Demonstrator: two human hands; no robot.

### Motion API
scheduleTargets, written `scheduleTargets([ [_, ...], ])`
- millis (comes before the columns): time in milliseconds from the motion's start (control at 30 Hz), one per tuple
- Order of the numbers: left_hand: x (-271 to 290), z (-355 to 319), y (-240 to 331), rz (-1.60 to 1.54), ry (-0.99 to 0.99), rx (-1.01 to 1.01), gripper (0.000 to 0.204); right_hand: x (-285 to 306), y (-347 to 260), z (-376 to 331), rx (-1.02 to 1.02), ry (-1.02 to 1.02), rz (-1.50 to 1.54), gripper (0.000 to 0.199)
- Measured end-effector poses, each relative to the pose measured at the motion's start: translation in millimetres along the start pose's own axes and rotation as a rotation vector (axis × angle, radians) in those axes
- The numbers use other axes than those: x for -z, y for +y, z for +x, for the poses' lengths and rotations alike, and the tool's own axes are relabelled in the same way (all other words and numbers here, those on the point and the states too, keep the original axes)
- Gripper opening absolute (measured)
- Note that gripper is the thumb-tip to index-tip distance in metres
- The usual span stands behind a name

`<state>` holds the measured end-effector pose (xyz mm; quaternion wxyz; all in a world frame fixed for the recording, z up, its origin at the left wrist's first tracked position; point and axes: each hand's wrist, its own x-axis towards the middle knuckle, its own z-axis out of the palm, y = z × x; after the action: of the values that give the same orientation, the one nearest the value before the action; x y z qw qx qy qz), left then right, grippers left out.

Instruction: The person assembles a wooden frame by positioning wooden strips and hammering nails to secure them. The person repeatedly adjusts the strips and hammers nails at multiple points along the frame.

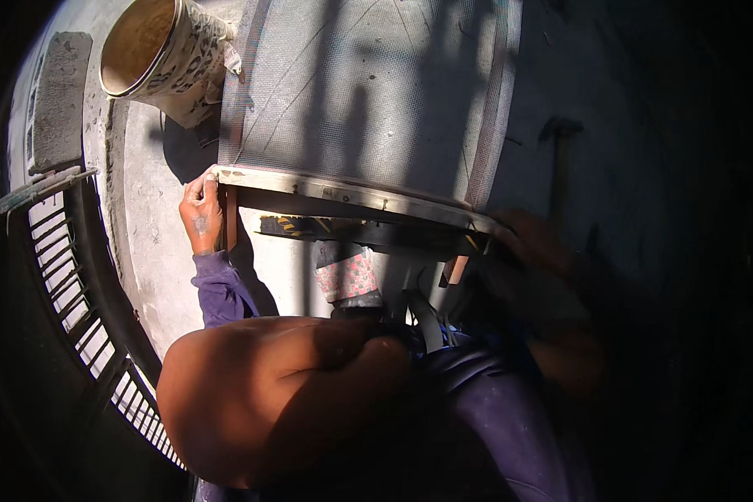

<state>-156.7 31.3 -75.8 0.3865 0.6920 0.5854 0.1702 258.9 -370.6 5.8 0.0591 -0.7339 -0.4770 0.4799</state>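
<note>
A wooden frame [351,191] covered with fine wire mesh [368,100] stretches away from me, its near wooden rail lying crosswise. My left hand [201,213] is closed on the rail's left corner, thumb on top. At the opposite corner, in deep shade, my right hand [523,238] holds the rail's end; its fingers show only dimly. Below the near rail is a dark strip with yellow-and-black marks [289,226]. Between it and my bent knee sits a black item with a red-and-white checkered band [347,278], whose kind I cannot make out.
A stained bucket [146,58] stands tilted in view beside the mesh's far left. Past it is a rough concrete block [63,100]. A dark metal grille [75,276] runs along the left. On the shaded floor to the right lies a hammer [559,155].
</note>
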Motion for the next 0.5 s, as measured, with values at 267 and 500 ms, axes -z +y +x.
scheduleTargets([
  [267,6,10,-22,0.062,-0.024,-0.010,0.037,-11,8,6,-0.051,0.070,0.161,0.037],
  [500,-8,-4,66,-0.026,-0.017,0.077,0.031,-20,11,11,-0.023,0.240,0.160,0.034],
])
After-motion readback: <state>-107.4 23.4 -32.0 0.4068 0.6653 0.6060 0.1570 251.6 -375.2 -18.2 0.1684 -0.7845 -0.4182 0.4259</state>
